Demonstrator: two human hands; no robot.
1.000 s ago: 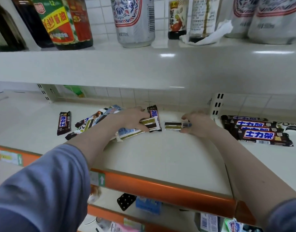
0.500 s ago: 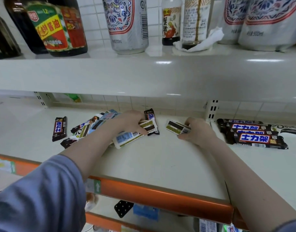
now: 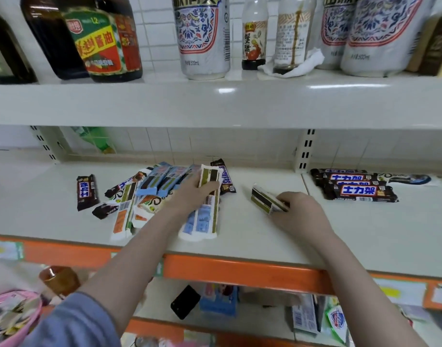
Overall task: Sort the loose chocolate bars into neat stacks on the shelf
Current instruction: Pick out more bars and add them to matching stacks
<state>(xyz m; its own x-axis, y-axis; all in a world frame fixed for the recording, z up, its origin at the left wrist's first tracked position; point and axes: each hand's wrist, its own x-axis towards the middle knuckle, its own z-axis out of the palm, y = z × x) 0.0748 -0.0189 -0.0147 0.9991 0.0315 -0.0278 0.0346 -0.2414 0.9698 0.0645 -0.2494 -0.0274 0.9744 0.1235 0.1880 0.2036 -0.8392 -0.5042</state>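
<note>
**Both hands down in the chocolate pile, mid-sort**

So here's the scene on the cream-white metal shelf [image 3: 240, 236] with the orange front edge. The left hand [image 3: 189, 194] is reaching in over the messy heap, fingers [image 3: 211, 187] clenched around the top end of a long white bar wrapper with blue and olive-green panels [image 3: 204, 216]; the rest of that bar runs back toward the shelf's front edge, lying flat. The right hand [image 3: 300, 211] is just to the right, its fingers wrapped around a small white and olive-green bar with a dark stripe [image 3: 266, 197], which sticks out tilted up to the left, its lower edge close to the shelf surface.

The loose pile of mixed white, blue and brown bars [image 3: 139, 194] is fanned out left of the left hand, overlapping every which way. One dark brown bar with a blue-and-white label [image 3: 86, 191] lies by itself further left, apart from the heap. Another dark brown bar [image 3: 225, 177] pokes out just behind the left hand.

Over on the right, past the upright bracket, there's a neat stack of dark brown bars with blue-and-white labels [image 3: 355, 187], all lined up the same way.

The shelf above has dark soy sauce bottles [image 3: 99, 38] and white patterned cans [image 3: 202, 36].
</note>
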